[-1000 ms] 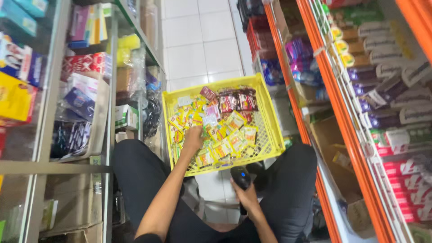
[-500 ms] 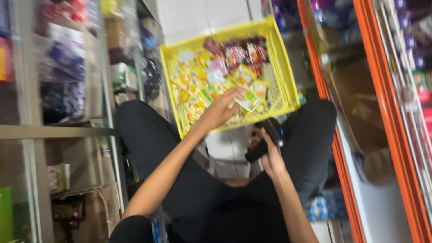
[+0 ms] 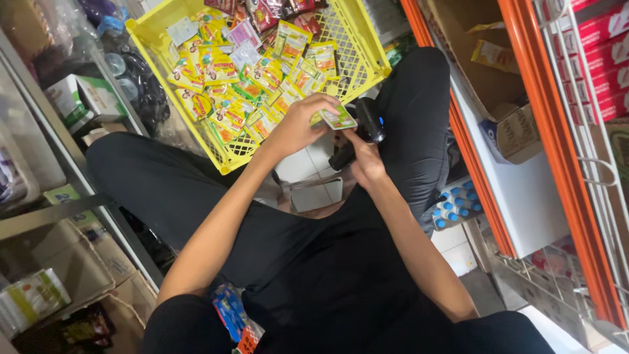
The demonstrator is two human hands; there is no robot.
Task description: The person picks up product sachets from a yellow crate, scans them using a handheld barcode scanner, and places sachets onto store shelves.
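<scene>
Your left hand [image 3: 298,124] pinches a small green-and-white sachet [image 3: 339,120] just over the near edge of the yellow crate [image 3: 367,62] of sachets; beside it, your right hand [image 3: 364,157] grips a black handheld scanner [image 3: 367,124].

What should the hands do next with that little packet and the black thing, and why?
Probably bring the small packet right in front of the black handheld device. The left hand holds the packet just above the yellow crate of sachets, and the right hand grips the device beside it, nearly touching. The two already sit close together, so a tiny tilt seems enough.
</scene>
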